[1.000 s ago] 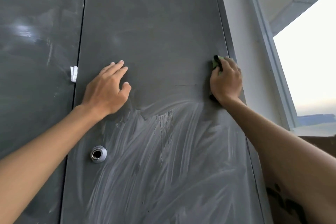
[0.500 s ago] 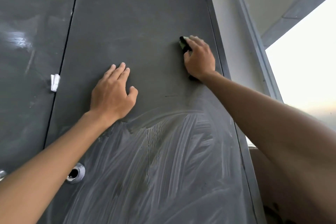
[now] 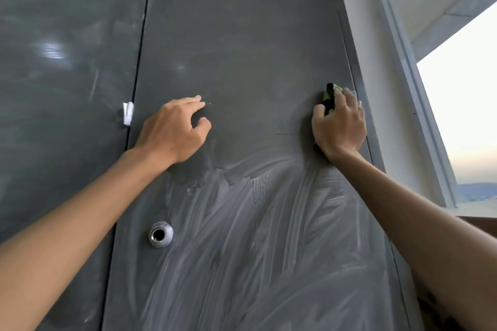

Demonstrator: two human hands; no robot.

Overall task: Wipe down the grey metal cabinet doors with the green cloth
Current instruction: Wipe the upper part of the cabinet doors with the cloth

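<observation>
Two grey cabinet doors fill our view, the left door (image 3: 67, 88) dull and the right door (image 3: 242, 48) streaked with pale wipe marks (image 3: 255, 236) low down. Our right hand (image 3: 340, 126) grips the green cloth (image 3: 331, 91) against the right door's right edge, near the window (image 3: 457, 115). Our left hand (image 3: 174, 131) holds nothing, its fingers loosely bent with the tips on the same door, above the round lock (image 3: 160, 234).

Left hand (image 3: 172, 129) loose — right hand (image 3: 340, 126) gripping

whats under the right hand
The green cloth, held against the right cabinet door by the right hand. Only its upper edge shows above the hand; the rest of it, and the door behind, is covered.
</observation>
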